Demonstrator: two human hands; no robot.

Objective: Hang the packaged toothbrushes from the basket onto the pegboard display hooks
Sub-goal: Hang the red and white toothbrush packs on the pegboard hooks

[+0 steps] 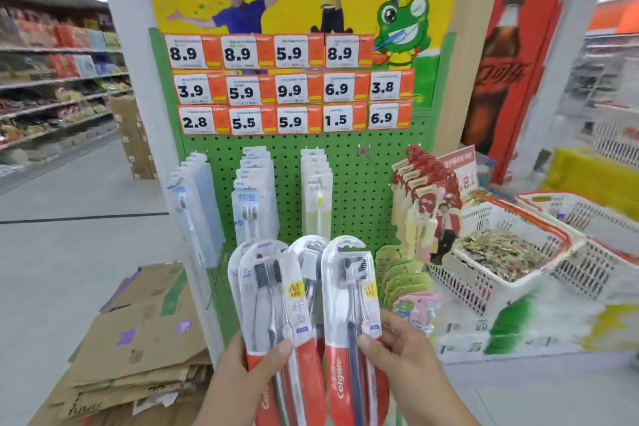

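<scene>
**Operator A:** Head view, status of each grip?

**Operator B:** I read the left hand (254,361) at near centre, thumb over the front and fingers behind a fanned stack of toothbrush packs (273,294). That grip is closed round the stack at its red lower section. The right hand (397,349) pinches a single toothbrush pack (349,290) at its right edge, thumb on the front face, fingers curled behind. The single pack stands upright, just right of the stack and overlapping its rightmost pack.

**Operator A:** Position relative to the display?

**Operator B:** Both sets are held in front of the green pegboard (359,183), below its hanging rows. I see three filled hooks on the far left and centre: pale blue packs (198,204), twin-brush packs (254,197), and a yellow-brush row (316,194). Right of those, one bare hook (363,150) projects from the board. Further right hang red-and-cream carded packs (425,197), with green frog-printed cards (403,273) below them.

**Operator A:** Surroundings?

**Operator B:** Orange price tags (290,86) sit in three rows above the hooks. A white basket (484,273) of small wrapped items stands at right, a second white basket (587,214) beside it. Flattened cardboard (138,332) lies on the floor at near left. I cannot tell which basket supplied the packs.
</scene>
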